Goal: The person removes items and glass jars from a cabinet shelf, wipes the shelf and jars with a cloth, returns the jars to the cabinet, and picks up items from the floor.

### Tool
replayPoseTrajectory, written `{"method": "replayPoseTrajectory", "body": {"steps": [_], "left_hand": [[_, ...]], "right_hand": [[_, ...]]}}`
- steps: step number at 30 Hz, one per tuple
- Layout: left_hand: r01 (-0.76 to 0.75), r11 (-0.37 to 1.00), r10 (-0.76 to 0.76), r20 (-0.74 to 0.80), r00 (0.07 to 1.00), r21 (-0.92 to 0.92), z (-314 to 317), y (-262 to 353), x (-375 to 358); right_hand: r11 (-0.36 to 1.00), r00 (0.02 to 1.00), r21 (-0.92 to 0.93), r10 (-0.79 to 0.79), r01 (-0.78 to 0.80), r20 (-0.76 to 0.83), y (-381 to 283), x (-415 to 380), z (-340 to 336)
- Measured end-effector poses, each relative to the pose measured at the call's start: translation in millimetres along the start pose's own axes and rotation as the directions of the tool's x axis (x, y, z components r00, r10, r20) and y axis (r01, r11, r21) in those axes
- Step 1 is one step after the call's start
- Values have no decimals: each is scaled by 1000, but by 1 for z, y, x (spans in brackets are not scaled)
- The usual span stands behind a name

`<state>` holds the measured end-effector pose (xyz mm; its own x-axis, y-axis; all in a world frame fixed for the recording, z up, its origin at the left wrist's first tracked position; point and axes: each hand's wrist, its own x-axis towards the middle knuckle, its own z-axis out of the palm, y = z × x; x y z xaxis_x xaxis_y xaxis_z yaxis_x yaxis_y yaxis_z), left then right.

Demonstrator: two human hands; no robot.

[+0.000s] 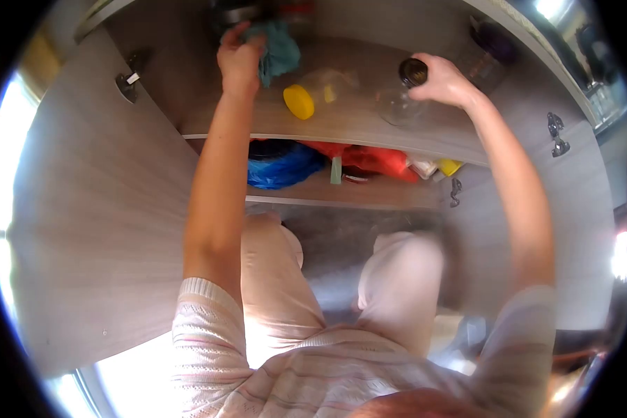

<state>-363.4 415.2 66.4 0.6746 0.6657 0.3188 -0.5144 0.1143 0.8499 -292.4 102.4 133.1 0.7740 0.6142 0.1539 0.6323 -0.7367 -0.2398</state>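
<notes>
One yellow-lidded jar (311, 97), dark-lidded jar (399, 106) in right hand (442, 82)

Domestic interior, apparently a kitchen; exact room not certain. Evidence: one low wood-look cupboard (359, 120), hinged doors (90, 209) open; upper shelf with clear dark-lidded jar (398, 108), yellow-lidded container (299, 102) and teal cloth (280, 54); lower shelf with blue plastic bag (285, 169) and red crumpled item (383, 162).

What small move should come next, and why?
Probably shift the dark-capped clear jar in the right hand slightly rightward: the yellow-lidded clear container lies between it and the crumpled teal cloth in the left hand, so wiping room looks tight.
</notes>
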Motion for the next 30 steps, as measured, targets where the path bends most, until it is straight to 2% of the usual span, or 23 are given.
{"method": "replayPoseTrajectory", "body": {"steps": [1, 3, 5, 6, 7, 10, 13, 14, 17, 18, 19, 20, 21, 22, 23, 25, 26, 27, 29, 30], "left_hand": [[-33, 999, 35, 46, 998, -32, 6, 8, -5], [-87, 994, 97, 160, 982, -72, 14, 13, -10], [-134, 987, 155, 298, 942, -90, 23, 14, -14], [-15, 965, 101, 317, 943, -263, 48, 19, -32], [-12, 975, 90, 343, 935, -224, 56, 27, -43], [60, 948, 82, 419, 904, -314, 74, 14, -52], [118, 953, 28, 468, 883, -280, 84, 17, -65], [112, 947, 52, 486, 872, -302, 88, 14, -68], [186, 938, 21, 584, 812, -292, 97, 15, -77], [126, 968, 32, 600, 799, -219, 103, 9, -80], [184, 927, 90, 672, 735, -326, 110, 5, -85], [216, 921, 77, 693, 716, -325, 119, 3, -95], [249, 913, 64, 716, 695, -323, 124, 3, -104], [370, 846, 69, 766, 639, -384, 124, 0, -108], [322, 888, 39, 751, 659, -328, 122, -10, -113], [140, 943, 71, 594, 801, -302, 127, -10, -126], [107, 975, 8, 510, 860, -197, 120, -20, -130], [31, 999, -20, 419, 908, -18, 114, -47, -130], [-102, 940, -14, 337, 941, 327, 107, -91, -133], [-139, 901, -5, 332, 943, 410, 108, -98, -131]], "right_hand": [[1000, 1000, 4, 1, -1, -17, 5, 8, 8], [997, 996, 65, 29, -34, 88, 9, 25, 15], [995, 990, 75, 60, -70, 125, 8, 34, 22], [993, 987, 79, 75, -87, 143, 7, 38, 25], [992, 987, 82, 79, -91, 139, 8, 42, 28], [988, 981, 97, 101, -118, 164, 12, 54, 35], [936, 989, 332, -140, 120, 37, 13, 51, 37], [965, 979, 250, -125, 81, 163, 15, 48, 29], [952, 973, 300, -8, -64, 232, 16, 29, -1], [891, 986, 454, -67, -10, 153, 23, 17, -7], [805, 991, 591, -115, 55, 65, 21, 3, -13], [699, 986, 710, -162, 83, 44, 14, -12, -17], [612, 984, 783, -175, 111, -3, 0, -24, -14], [627, 996, 776, -83, 74, -27, 4, -29, -8], [639, 998, 769, 14, 33, -54, 13, -33, 1], [519, 959, 833, 82, 193, -273, 47, -37, 10], [407, 921, 900, 269, 158, -283, 59, -40, 10], [348, 899, 922, 326, 172, -291, 72, -42, 7], [397, 855, 891, 363, 218, -371, 76, -33, 11], [472, 853, 853, 328, 224, -406, 72, -25, 17]]}}
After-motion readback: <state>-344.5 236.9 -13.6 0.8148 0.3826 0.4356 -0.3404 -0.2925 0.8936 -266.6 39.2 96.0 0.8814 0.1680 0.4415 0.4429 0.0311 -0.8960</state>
